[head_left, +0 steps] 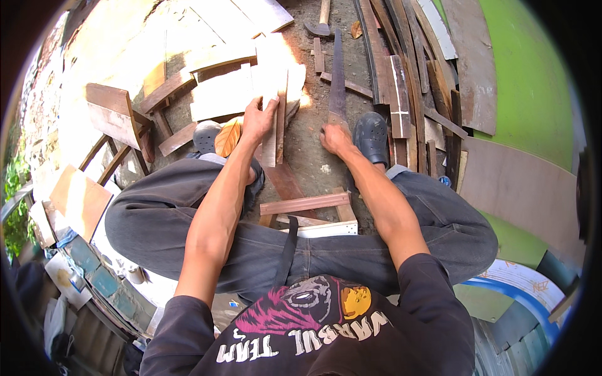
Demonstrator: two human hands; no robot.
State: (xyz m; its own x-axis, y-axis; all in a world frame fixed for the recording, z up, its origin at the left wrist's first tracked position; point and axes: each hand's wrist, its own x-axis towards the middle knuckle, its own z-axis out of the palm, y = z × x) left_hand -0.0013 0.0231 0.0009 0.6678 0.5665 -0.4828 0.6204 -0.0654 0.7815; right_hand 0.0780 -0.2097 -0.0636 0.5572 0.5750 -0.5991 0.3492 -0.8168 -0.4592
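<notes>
Long grey metal handsaw (pixel 337 81): two o'clock from the narrow brown wooden slat (pixel 281 122).
Wooden-handled metal hammer (pixel 323 22): eleven o'clock from the handsaw.
Long brown wooden strips (pixel 414 81): three o'clock from the handsaw.
Flat green panel (pixel 533 75): three o'clock, beyond the strips.
Small brown rectangular wooden frame (pixel 304 204): six o'clock from the handsaw.

Left hand (pixel 258 122) grips wood strips (pixel 269 148). Right hand (pixel 338 139) fisted on near end of saw (pixel 337 81), which points far. Wood-handled tool (pixel 320 29) far centre. Planks (pixel 414 69) piled right. Wood frame (pixel 304 204) near centre. Leaf (pixel 228 137) beside left shoe (pixel 205 135).
</notes>
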